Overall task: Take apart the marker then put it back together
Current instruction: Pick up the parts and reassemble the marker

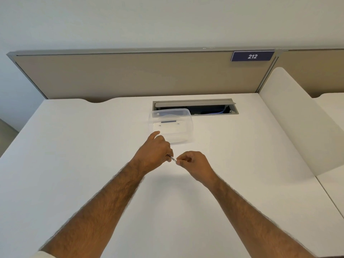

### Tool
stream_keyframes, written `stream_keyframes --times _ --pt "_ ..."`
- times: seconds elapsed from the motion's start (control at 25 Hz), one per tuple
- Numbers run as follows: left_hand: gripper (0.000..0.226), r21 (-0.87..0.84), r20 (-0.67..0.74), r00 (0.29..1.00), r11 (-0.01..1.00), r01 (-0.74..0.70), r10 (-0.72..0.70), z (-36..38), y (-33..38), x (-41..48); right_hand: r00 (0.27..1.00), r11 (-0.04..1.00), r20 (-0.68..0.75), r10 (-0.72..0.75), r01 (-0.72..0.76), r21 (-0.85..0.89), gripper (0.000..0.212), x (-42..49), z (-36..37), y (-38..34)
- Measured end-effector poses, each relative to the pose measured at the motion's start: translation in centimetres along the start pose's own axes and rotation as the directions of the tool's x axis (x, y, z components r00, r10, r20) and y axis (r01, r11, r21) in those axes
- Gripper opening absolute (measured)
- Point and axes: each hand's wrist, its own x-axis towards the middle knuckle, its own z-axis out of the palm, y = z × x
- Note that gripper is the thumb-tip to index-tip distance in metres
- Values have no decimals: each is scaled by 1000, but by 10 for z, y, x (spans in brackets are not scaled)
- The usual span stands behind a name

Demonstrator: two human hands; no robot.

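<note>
A thin marker [171, 158] with a dark, patterned barrel is held between both hands above the middle of the white desk [74, 146]. My left hand [153, 154] grips its left end, with the index finger sticking out toward the container. My right hand [193, 163] pinches the marker's pale right end with fingertips. Only a short stretch of the barrel shows between the hands. A dark, slim stick-like part [168, 121] lies inside the clear plastic container [188, 125] just beyond the hands.
An open cable hatch [214, 108] is set into the desk behind the container. A beige partition [130, 75] with a "212" sign [252, 56] stands at the back. A white divider panel [297, 118] rises on the right.
</note>
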Motion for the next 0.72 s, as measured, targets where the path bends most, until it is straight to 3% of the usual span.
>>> stream_keyframes --times 0.12,0.24,0.32,0.4,0.44,0.52,0.6,0.64,0.72 --pt "15 33 7 999 998 -51 51 2 7 4 1000 997 -6 -11 10 -72 9 6 3 -7" --pt "20 23 -100 994 999 -41 43 1 5 4 999 998 -35 35 -33 51 10 9 4 -8" --pt "38 -7 -276 960 999 48 -48 6 5 -1 994 986 -65 82 -72 148 11 9 4 -7" --pt "37 -254 -433 852 947 198 -294 16 10 -8 989 972 -86 122 -101 213 12 9 6 -4" --pt "29 -454 -398 790 849 271 -465 22 14 -11 987 964 -87 136 -112 241 12 10 8 -3" --pt "12 -812 -93 701 461 357 -707 32 21 -9 984 950 -80 162 -133 283 11 11 13 2" --pt "5 -927 207 646 63 369 -735 41 24 -5 980 942 -77 185 -155 298 9 13 19 7" --pt "6 -925 291 626 -45 378 -724 45 25 -4 978 940 -75 195 -165 298 9 14 21 9" --pt "7 -910 375 613 -150 387 -695 51 25 0 974 939 -69 217 -189 286 10 18 27 13"
